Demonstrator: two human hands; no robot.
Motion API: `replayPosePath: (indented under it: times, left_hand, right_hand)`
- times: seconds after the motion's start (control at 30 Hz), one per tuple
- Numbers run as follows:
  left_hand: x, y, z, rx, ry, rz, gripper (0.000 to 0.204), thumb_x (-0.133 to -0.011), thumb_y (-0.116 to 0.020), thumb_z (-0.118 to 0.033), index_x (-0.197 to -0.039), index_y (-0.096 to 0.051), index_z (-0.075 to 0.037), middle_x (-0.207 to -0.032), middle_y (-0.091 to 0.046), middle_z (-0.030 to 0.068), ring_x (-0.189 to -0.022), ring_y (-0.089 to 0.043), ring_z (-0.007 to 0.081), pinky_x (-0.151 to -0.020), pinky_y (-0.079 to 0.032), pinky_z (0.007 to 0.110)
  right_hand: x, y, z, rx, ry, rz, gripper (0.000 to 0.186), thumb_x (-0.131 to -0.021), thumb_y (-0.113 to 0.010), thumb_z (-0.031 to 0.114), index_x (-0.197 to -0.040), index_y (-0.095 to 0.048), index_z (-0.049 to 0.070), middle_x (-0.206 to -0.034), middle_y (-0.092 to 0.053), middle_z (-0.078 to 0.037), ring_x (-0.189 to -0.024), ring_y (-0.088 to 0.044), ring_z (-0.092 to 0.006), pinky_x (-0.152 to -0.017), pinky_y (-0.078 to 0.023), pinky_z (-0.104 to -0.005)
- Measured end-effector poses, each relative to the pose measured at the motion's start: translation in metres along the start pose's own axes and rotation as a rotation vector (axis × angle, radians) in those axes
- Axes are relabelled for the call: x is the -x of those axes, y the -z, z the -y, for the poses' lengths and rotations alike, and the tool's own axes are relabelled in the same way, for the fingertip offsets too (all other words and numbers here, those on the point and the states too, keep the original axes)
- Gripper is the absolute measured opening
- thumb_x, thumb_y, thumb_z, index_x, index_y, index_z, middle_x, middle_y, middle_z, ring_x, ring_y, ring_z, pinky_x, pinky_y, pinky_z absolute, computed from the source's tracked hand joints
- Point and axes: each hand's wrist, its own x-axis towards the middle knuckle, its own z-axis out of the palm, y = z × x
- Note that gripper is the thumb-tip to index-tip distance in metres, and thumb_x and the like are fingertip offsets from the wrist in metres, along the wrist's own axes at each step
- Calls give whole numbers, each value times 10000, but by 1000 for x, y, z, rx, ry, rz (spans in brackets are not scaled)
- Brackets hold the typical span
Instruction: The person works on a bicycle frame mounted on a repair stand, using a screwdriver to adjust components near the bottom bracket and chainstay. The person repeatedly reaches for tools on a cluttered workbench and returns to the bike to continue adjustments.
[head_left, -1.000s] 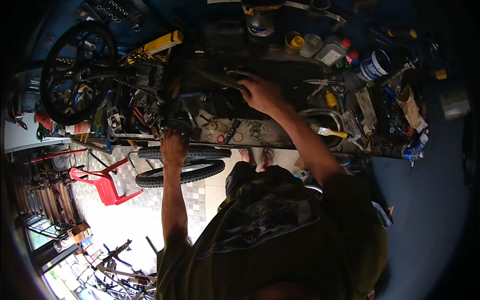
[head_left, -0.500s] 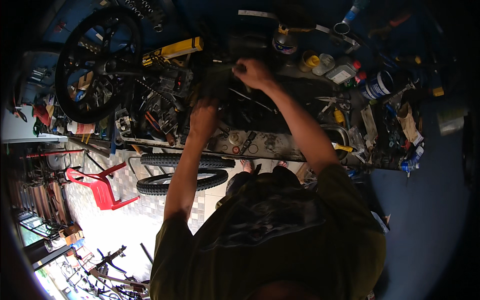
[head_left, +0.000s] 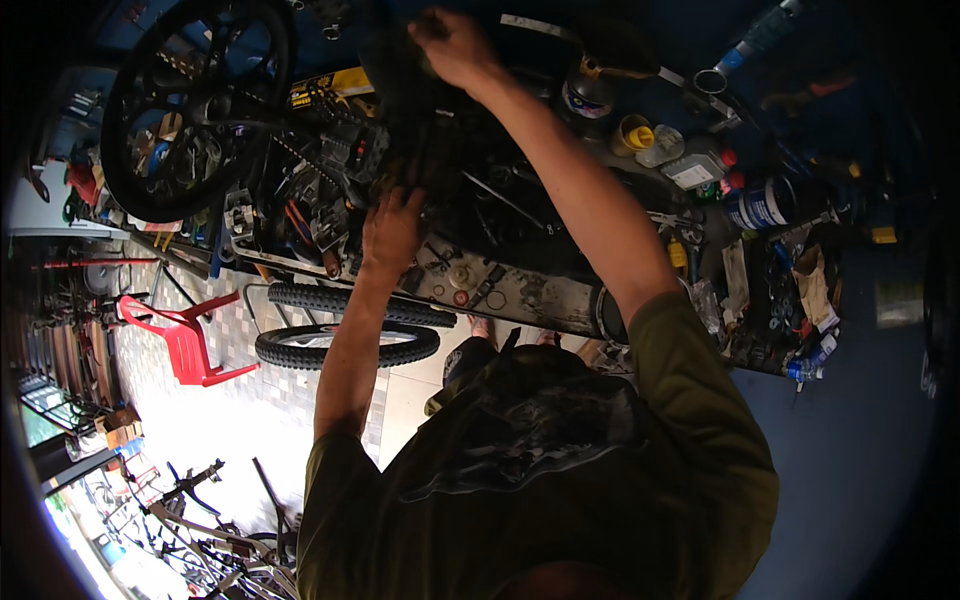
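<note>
My left hand (head_left: 392, 232) is over the front of the cluttered workbench (head_left: 540, 298), its fingers extended and apart on something dark whose shape is lost in shadow. Farther back, my right hand (head_left: 455, 52) is raised at the top of the view with its fingers curled closed. Dark, blurred material lies beside and below it, and what it grips cannot be made out. Between the hands and to their right, a thin metal rod (head_left: 503, 198) lies on a black surface. Small washers and a round metal part (head_left: 459, 277) sit near my left wrist.
A large black spoked wheel (head_left: 113, 150) stands at the left, beside a yellow box (head_left: 345, 82). Bottles, a blue-and-white tub (head_left: 760, 205) and pliers (head_left: 672, 220) crowd the right. Below the bench are bicycle tyres (head_left: 345, 345) and a red chair (head_left: 190, 345).
My right hand has moved up and to the left, farther across the bench. My left hand has shifted slightly left and down in view. The whole view has tilted a little.
</note>
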Motion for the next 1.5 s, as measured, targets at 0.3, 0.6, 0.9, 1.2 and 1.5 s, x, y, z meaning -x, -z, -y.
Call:
replayPosePath:
  times: [0.3, 0.6, 0.9, 1.2, 1.5]
  left_hand:
    - [38, 52, -23, 428, 214, -225, 442, -893, -769, -230, -1263, -606, -50, -1167, -678, 180, -1084, -664, 390, -865, -563, 467]
    - [70, 100, -68, 1343, 214, -453, 857, -901, -767, -154, -1600, -287, -29, -1532, -484, 143, -1403, -470, 229, -1135, -428, 364]
    - [125, 90, 104, 1956, 500, -895, 440, -1052, -498, -302, -1440, -511, -94, -1334, -636, 116, -1117, -670, 282, -955, -567, 437]
    - [66, 214, 437, -712, -197, -516, 546, -881, -705, -244, -1362, -564, -29, -1157, -694, 229, -1025, -674, 432, -889, -525, 494]
    - [68, 122, 183, 124, 590, 52, 288, -914, -724, -313, -1106, -781, -107, -839, -745, 188, -800, -738, 350, -723, -554, 444]
  right_hand:
    - [44, 75, 78, 132, 212, 379, 304, -957, -721, 323, -1068, -699, 41, -880, -716, -107, -772, -675, -183, -709, -525, -344]
    - [134, 82, 153, -330, 250, 770, 272, -917, -714, 42, -1187, -683, 45, -1008, -744, -74, -931, -724, -152, -811, -571, -306]
    - [179, 70, 147, 79, 157, 706, 415, -940, -739, 207, -1334, -650, 109, -1227, -687, -104, -1047, -711, -271, -811, -574, -361]
    - [212, 121, 108, 83, -21, 601, 397, -929, -759, 210, -1308, -675, 127, -1126, -724, -59, -717, -615, -172, -647, -490, -313]
    - [211, 142, 68, 284, -283, 406, 338, -945, -722, 163, -1278, -674, 121, -1036, -720, -72, -815, -697, -234, -690, -537, -347]
